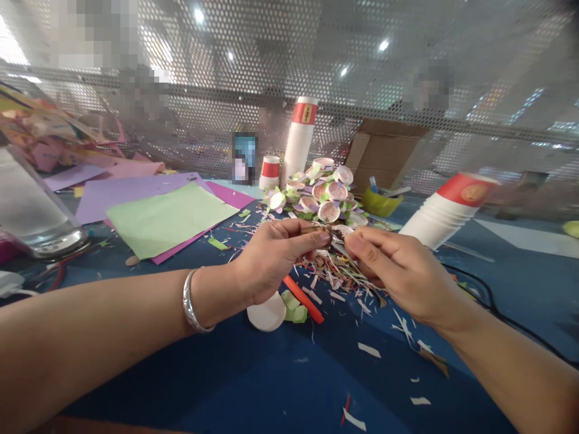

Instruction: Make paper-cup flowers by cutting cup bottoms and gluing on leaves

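Note:
Both hands meet over the middle of the table, in front of a heap of paper-cup crafts (pixel 329 211). My left hand (pixel 275 253), with a silver bangle at its wrist, pinches a small dark brown piece (pixel 333 234) whose kind I cannot make out. Close beside it, my right hand (pixel 391 262) is closed in a pinch too; what it grips is hidden by its fingers. Below them lie thin paper scraps (pixel 337 268), a red-orange marker (pixel 304 299), a white paper disc (pixel 266 313) and green paper pieces (pixel 294 307).
Coloured paper sheets (pixel 169 218) lie on the left near a clear glass (pixel 34 205). Stacked paper cups stand behind (pixel 298 144), and another cup stack (pixel 446 208) leans at right. A yellow-green container (pixel 382 202), a cardboard box (pixel 384 154) and a black cable (pixel 491 301) are also there.

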A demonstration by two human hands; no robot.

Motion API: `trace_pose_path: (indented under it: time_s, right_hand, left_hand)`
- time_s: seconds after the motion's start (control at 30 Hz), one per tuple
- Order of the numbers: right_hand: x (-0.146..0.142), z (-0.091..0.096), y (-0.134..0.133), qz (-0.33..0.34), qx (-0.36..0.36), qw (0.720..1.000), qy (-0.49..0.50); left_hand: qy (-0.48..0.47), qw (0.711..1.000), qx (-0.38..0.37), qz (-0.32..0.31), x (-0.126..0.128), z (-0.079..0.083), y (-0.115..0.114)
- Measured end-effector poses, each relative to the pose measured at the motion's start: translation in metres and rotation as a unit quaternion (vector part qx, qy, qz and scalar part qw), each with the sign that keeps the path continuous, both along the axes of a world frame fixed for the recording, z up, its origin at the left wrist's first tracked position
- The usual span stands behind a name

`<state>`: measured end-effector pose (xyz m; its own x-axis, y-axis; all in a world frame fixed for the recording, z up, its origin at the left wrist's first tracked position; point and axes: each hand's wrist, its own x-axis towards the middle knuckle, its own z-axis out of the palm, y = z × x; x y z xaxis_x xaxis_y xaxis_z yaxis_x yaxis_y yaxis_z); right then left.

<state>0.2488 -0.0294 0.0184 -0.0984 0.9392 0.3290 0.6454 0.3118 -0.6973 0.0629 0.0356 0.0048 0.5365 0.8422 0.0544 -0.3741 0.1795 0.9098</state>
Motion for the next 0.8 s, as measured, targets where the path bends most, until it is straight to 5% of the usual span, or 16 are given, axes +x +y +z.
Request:
trace_pose_path:
  time_s: [0.33,0.47,0.63,0.8]
  right_hand:
    - [-0.004,-0.005,0.0,0.017,-0.014,0.999,0.038]
    - [-0.008,-0.005,0.001,0.01,-0.001,0.999,0.039]
    - [-0.001,-0.012,0.007,-0.004,-0.086,0.973,0.213]
    - [-0.001,-0.016,0.008,0.002,-0.078,0.964,0.255]
  left_hand:
    - [0.009,0.999,0.026,-0.037,-0.001,-0.003,-0.003]
    - [0.007,0.994,0.043,-0.098,0.001,-0.005,-0.008]
    - [0.019,0.999,0.019,-0.031,0.002,-0.005,0.0]
    - [0.034,0.996,0.065,-0.057,0.001,-0.008,0.005]
